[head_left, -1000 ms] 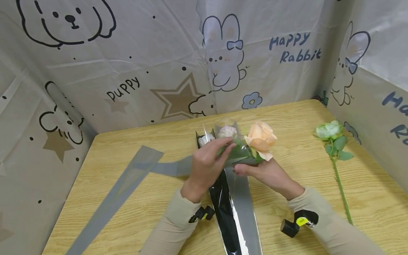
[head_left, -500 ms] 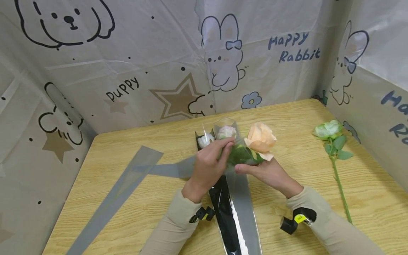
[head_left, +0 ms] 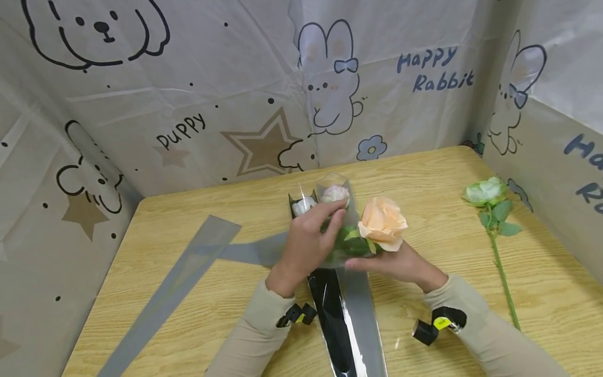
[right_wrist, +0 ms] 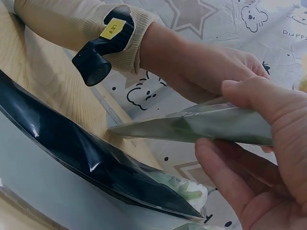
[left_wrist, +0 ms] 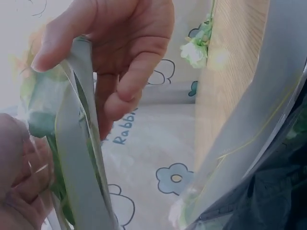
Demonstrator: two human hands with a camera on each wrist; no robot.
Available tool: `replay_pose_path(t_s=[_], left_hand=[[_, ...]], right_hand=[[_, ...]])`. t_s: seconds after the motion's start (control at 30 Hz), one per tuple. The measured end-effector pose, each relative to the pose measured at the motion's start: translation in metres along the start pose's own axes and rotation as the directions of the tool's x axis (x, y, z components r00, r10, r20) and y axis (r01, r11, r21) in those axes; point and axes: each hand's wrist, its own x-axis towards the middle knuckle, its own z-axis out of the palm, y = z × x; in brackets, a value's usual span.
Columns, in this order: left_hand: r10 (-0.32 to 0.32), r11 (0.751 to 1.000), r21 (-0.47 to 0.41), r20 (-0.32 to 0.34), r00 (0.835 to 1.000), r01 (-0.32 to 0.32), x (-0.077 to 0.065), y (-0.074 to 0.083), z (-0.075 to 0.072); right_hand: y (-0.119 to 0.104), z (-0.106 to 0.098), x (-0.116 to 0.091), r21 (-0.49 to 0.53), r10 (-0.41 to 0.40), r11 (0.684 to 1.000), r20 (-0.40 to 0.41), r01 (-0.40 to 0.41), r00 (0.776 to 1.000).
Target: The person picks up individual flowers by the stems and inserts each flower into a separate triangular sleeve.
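Observation:
A peach rose (head_left: pixel 382 222) with green leaves lies in a clear and grey flower sleeve (head_left: pixel 347 256), its bloom out at the right end. My left hand (head_left: pixel 308 235) pinches the sleeve's edge between thumb and fingers. From the other side my right hand (head_left: pixel 400 264) holds the sleeve just under the bloom, thumb on one face and fingers on the other, as the right wrist view shows. Below the hands, long black and grey wrapped sleeves (head_left: pixel 330 309) lie on the table. A white bloom (head_left: pixel 303 206) and a pale pink bloom (head_left: pixel 335 193) show at their far ends.
A pale green flower (head_left: pixel 487 192) with a long stem lies at the right of the table (head_left: pixel 424 188). Flat grey sleeves (head_left: pixel 188 277) lie crossed on the left. A printed cloth (head_left: pixel 212 68) walls the table at the back and both sides.
The peach rose has tipped down toward me, so its bloom faces up more. My right hand has lowered slightly with it. My left hand keeps nearly the same place.

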Motion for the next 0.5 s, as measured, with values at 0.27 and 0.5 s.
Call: replay_pose_path(t_s=[0.27,0.5], left_hand=[[-0.041,0.998,-0.032,0.141,0.989,0.046,0.0,0.008,-0.004],[-0.041,0.998,-0.05,0.158,0.987,0.049,0.002,0.012,-0.007]], right_hand=[[-0.001,0.001,-0.003,0.026,-0.085,0.996,0.045,0.084,0.995],[0.004,-0.005,0.001,-0.147,-0.185,0.972,0.017,0.185,0.983]])
